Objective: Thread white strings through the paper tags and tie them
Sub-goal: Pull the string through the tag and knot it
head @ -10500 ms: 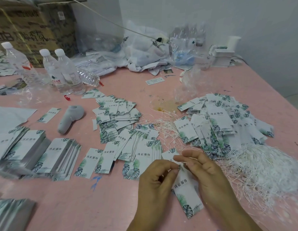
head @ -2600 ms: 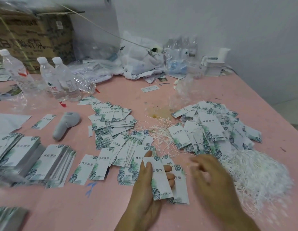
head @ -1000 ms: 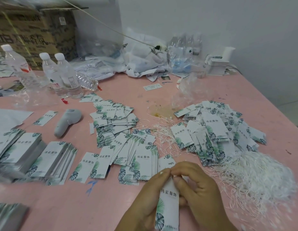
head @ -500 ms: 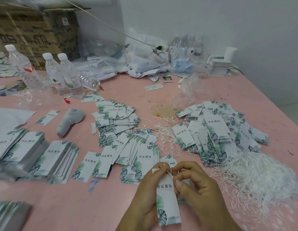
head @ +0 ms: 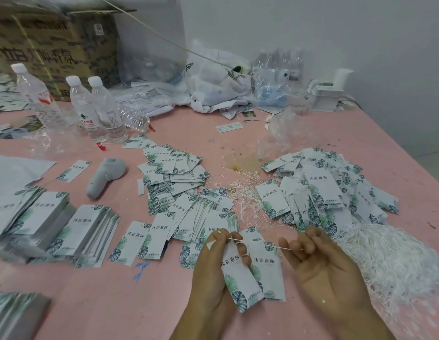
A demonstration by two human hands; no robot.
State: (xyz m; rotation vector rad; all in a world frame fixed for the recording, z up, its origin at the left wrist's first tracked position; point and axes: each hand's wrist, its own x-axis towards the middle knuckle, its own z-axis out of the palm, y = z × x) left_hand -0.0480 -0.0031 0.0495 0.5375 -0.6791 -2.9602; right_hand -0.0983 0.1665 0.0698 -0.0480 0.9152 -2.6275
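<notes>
At the near edge of a pink worktop (head: 238, 133), a person's left hand (head: 214, 273) grips a leaf-printed paper tag (head: 238, 276) upright, thumb and fingers curled round it, while the right hand (head: 321, 268) pinches a white string (head: 260, 244) that runs taut from the tag's top end across to its fingertips. A second tag (head: 268, 273) lies flat just behind the held one. A heap of loose white strings (head: 390, 253) spreads toward the right edge, with a pile of tags (head: 321, 190) behind it. Fanned tags (head: 189, 212) and squared stacks (head: 86, 231) occupy the middle and left. A grey handheld device (head: 105, 175) lies beyond them, and water bottles (head: 96, 111) stand toward the far left corner before a cardboard box (head: 54, 45).
</notes>
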